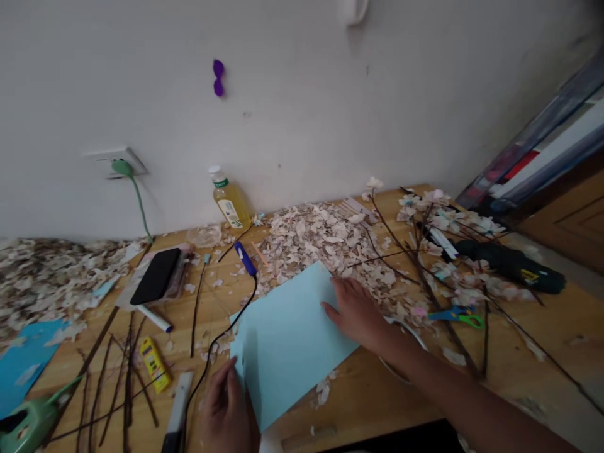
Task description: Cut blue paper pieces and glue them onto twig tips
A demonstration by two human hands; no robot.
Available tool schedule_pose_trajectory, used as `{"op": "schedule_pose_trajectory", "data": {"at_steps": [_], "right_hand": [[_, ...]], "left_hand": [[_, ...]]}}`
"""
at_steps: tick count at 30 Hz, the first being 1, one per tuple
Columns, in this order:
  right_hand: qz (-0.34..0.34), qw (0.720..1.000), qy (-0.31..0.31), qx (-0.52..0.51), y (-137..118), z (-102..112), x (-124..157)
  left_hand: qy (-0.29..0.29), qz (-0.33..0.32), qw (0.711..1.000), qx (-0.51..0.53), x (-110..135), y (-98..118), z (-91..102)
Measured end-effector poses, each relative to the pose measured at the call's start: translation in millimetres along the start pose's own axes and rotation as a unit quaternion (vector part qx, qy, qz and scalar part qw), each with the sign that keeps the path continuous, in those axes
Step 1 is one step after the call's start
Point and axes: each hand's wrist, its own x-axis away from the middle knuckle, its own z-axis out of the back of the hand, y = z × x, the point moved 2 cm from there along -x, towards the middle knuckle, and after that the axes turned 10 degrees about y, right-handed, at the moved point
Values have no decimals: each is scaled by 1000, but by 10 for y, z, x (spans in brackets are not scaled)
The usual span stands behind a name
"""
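Light blue paper (287, 352) lies between a person's two hands, touching both, its longer side slanting from the left hand (226, 402) up toward the right hand (356, 309). The left pinches the nearer edge; the right rests, thumb spread from fingers, at the opposite edge. Left fingertips beneath are hidden; sheet count is unclear.

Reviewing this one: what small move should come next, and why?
Probably the left hand should ease the black cord aside: it runs right by the upper left corner of the light blue paper and might snag it. The right hand, at the paper's right side, could steady it.
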Motion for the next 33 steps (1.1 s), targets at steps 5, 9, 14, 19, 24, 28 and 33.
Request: {"op": "schedule_pose_trajectory", "data": {"at_steps": [5, 9, 14, 19, 24, 28, 33], "right_hand": [[-35, 998, -40, 26, -41, 18, -208], [-43, 998, -43, 29, -106, 61, -337], [-63, 997, -51, -12, -157, 87, -460], [-71, 987, -75, -120, -56, 326, -538], [-55, 963, -49, -259, 178, 763, -619], [-37, 950, 29, -309, 333, 968, -699], [-69, 964, 134, -217, 910, 1281, -886]], "left_hand": [[-11, 27, 999, 35, 8, -99, -1], [-25, 50, 997, 60, 24, -188, 10], [-38, 40, 997, 57, 33, -216, 24], [-37, 42, 997, 61, 27, -253, 14], [-70, 4, 997, 40, -3, -196, -5], [-90, -14, 995, 31, -11, -165, -11], [-87, -22, 995, 37, 9, -185, -25]]}}
